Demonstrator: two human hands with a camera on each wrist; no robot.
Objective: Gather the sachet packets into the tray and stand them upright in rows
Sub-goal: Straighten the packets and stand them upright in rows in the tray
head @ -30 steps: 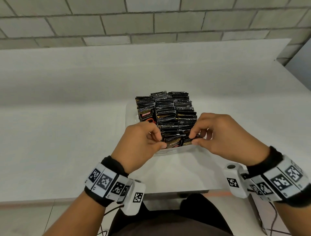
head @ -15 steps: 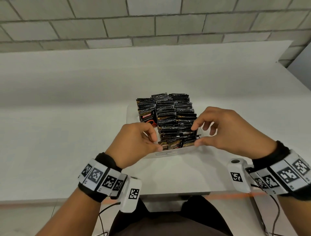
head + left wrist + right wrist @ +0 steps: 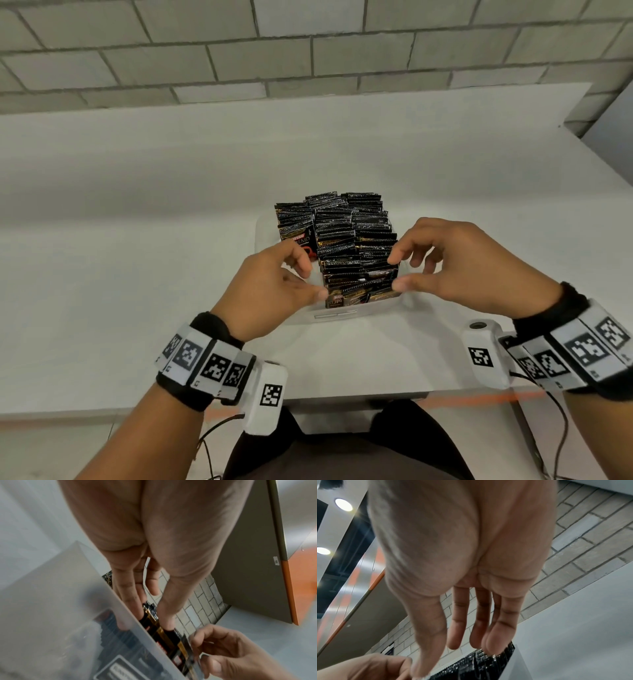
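Observation:
A translucent white tray [image 3: 337,313] sits near the table's front edge, packed with black sachet packets [image 3: 346,233] standing upright in rows. My left hand [image 3: 311,281] is at the near left of the rows, fingers loosely extended and thumb tip touching the front packets [image 3: 164,635]. My right hand [image 3: 397,270] hovers at the near right with fingers spread, its thumb against the front packets. The right wrist view has its fingertips [image 3: 494,646] over the packet tops [image 3: 479,662]. Neither hand grips a packet.
The white table [image 3: 137,274] stretches around the tray, with a grey brick wall [image 3: 308,51] behind it. The table's front edge lies just below my wrists. An orange-edged panel [image 3: 291,588] stands to the side.
Both hands pinched the front packets a second ago. They have since let go, spread apart and lifted slightly, fingers loosened.

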